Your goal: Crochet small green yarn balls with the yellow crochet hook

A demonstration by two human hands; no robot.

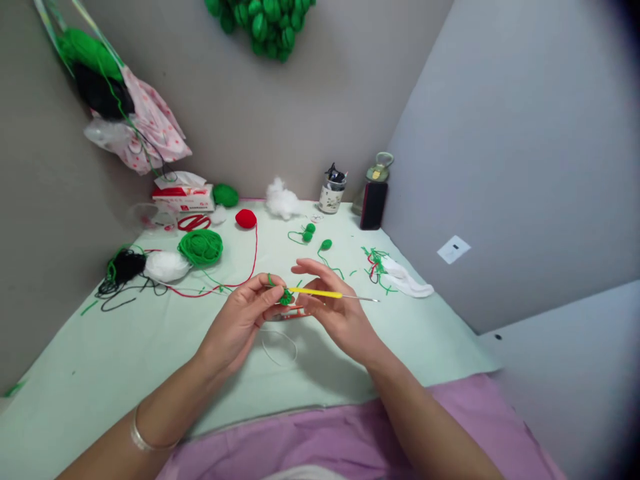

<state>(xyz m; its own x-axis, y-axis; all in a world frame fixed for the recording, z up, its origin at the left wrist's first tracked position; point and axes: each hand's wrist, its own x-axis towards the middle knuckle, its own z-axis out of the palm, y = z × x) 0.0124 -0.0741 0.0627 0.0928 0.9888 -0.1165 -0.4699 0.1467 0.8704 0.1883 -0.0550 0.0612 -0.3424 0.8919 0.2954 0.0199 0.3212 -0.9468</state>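
My left hand (247,312) pinches a small piece of green crochet work (286,297), with green yarn looped up over its index finger. A crochet hook (317,292) with a yellow handle lies level across my right hand (340,313), which grips it between thumb and fingers. One end of the hook meets the green piece; its bare metal end sticks out to the right. Under the hands, an orange-handled tool (293,313) rests on the table, mostly covered. A thin pale loop of cord (280,348) lies just in front.
Green yarn (200,247), white yarn (167,267), black yarn (125,265) and a red ball (246,219) lie left. Red scissors (194,222) sit by a tissue box (185,199). Stuffing (283,199), a pen jar (332,193) and a phone (374,206) stand behind; yarn scraps (377,263) lie right.
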